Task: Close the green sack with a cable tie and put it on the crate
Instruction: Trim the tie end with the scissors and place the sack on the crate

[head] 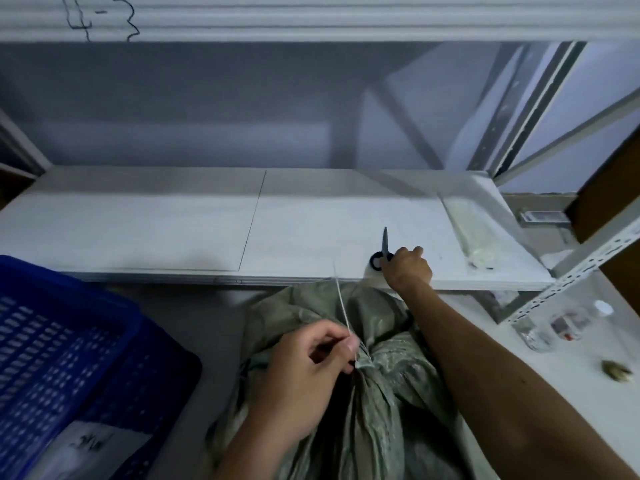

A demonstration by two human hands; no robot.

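The green sack stands on the floor below me, its neck gathered and cinched by a white cable tie whose long tail sticks up toward the shelf. My left hand pinches the tie's tail right at the sack's neck. My right hand reaches out over the shelf edge and closes on the black handles of the scissors, which lie on the white shelf with the blades pointing away. The blue plastic crate stands at the lower left beside the sack.
The white shelf board spans the middle, with a clear bag of cable ties at its right end. Metal rack uprights rise on the right. Small jars and a brass object lie on the floor at right.
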